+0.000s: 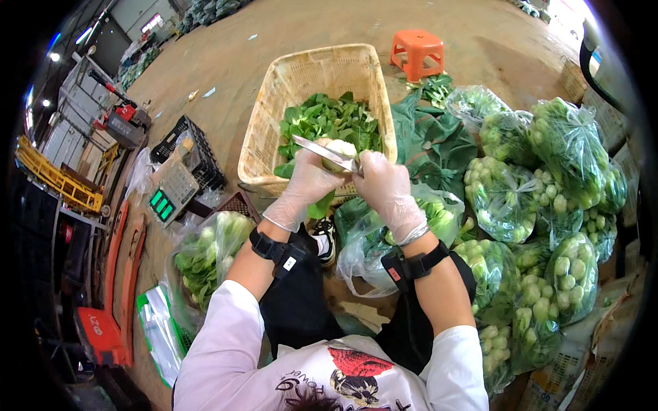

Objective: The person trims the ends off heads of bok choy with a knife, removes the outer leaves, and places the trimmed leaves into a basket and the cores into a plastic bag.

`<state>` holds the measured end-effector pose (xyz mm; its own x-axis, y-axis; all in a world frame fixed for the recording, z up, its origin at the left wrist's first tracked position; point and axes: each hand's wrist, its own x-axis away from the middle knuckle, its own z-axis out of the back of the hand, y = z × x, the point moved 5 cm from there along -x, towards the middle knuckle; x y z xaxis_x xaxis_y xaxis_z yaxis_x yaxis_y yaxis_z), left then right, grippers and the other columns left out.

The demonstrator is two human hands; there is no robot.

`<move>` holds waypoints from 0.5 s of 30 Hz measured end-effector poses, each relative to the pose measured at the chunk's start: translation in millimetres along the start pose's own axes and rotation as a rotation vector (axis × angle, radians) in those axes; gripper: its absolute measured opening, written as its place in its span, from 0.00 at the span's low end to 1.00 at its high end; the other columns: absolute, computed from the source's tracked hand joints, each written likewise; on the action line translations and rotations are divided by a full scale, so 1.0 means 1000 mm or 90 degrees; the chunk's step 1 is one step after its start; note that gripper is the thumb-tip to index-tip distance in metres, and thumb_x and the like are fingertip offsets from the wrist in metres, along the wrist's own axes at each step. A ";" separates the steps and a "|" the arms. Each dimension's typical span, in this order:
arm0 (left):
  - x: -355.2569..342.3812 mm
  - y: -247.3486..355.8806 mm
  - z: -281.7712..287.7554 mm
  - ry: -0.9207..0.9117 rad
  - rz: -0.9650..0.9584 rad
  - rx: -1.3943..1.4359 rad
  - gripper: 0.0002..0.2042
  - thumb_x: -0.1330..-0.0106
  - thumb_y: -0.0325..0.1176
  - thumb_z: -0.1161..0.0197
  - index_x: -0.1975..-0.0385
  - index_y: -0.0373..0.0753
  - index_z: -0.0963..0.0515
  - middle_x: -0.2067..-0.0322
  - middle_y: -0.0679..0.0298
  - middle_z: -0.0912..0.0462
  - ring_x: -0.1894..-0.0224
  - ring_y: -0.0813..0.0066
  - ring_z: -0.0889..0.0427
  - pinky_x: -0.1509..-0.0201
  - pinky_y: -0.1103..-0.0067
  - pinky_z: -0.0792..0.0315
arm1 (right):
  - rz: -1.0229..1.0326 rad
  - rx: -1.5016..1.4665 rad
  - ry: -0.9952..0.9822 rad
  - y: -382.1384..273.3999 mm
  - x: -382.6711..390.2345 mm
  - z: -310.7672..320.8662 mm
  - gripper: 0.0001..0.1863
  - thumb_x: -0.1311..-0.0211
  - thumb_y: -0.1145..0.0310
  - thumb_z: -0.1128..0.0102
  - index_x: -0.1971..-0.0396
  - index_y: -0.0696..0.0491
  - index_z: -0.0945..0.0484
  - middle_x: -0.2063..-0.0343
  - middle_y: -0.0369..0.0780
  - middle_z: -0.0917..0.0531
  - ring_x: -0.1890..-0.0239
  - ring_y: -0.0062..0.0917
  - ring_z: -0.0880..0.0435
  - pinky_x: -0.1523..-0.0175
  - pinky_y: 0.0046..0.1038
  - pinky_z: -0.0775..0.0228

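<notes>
A wide concrete floor [288, 27] is stretching away toward twelve o'clock, bare and dusty. At three o'clock, bagged greens [541, 205] are piling up in clear plastic. A woven basket [274, 123] is sitting at twelve o'clock, holding loose leaves. At ten o'clock a black crate [199, 147] and a weighing scale [171, 192] are standing; an orange stool [416, 51] is at one o'clock. The gloved left hand [308, 181] is gripping a bok choy [339, 152] at centre; the gloved right hand [384, 185] is closing around a knife [322, 151] against it.
</notes>
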<state>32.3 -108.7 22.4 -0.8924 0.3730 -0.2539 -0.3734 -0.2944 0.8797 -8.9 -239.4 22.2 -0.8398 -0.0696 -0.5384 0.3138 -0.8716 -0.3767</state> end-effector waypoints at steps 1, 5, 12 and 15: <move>-0.005 -0.003 0.007 0.010 0.009 -0.042 0.21 0.60 0.24 0.30 0.63 0.37 0.27 0.66 0.67 0.23 0.63 0.76 0.25 0.58 0.78 0.29 | 0.013 -0.005 -0.004 -0.003 -0.006 -0.002 0.10 0.51 0.62 0.42 0.75 0.51 0.29 0.78 0.41 0.23 0.77 0.38 0.21 0.74 0.36 0.28; -0.006 0.008 0.024 0.124 -0.122 -0.110 0.19 0.59 0.24 0.31 0.64 0.37 0.27 0.68 0.64 0.23 0.65 0.74 0.24 0.60 0.79 0.29 | 0.078 -0.032 0.063 -0.014 -0.022 -0.019 0.09 0.51 0.63 0.42 0.75 0.51 0.30 0.78 0.40 0.24 0.79 0.36 0.22 0.75 0.36 0.28; -0.010 -0.034 0.070 0.202 0.044 -0.121 0.20 0.58 0.29 0.29 0.63 0.35 0.27 0.68 0.63 0.22 0.66 0.78 0.23 0.60 0.80 0.27 | -0.305 0.151 -0.441 0.082 -0.017 -0.081 0.12 0.43 0.61 0.46 0.68 0.52 0.18 0.64 0.46 0.18 0.60 0.35 0.18 0.58 0.30 0.25; -0.009 -0.037 0.069 0.162 0.099 -0.030 0.25 0.57 0.30 0.27 0.58 0.35 0.30 0.65 0.64 0.23 0.64 0.79 0.24 0.58 0.81 0.28 | -0.315 -0.044 -0.371 0.047 -0.035 -0.063 0.22 0.43 0.53 0.50 0.62 0.57 0.22 0.63 0.51 0.20 0.58 0.42 0.20 0.53 0.35 0.29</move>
<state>71.6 -41.0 20.0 -0.9723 0.0899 -0.2156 -0.2336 -0.3732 0.8979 62.7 -246.9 -24.4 -0.9814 0.0596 0.1826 -0.1489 -0.8368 -0.5270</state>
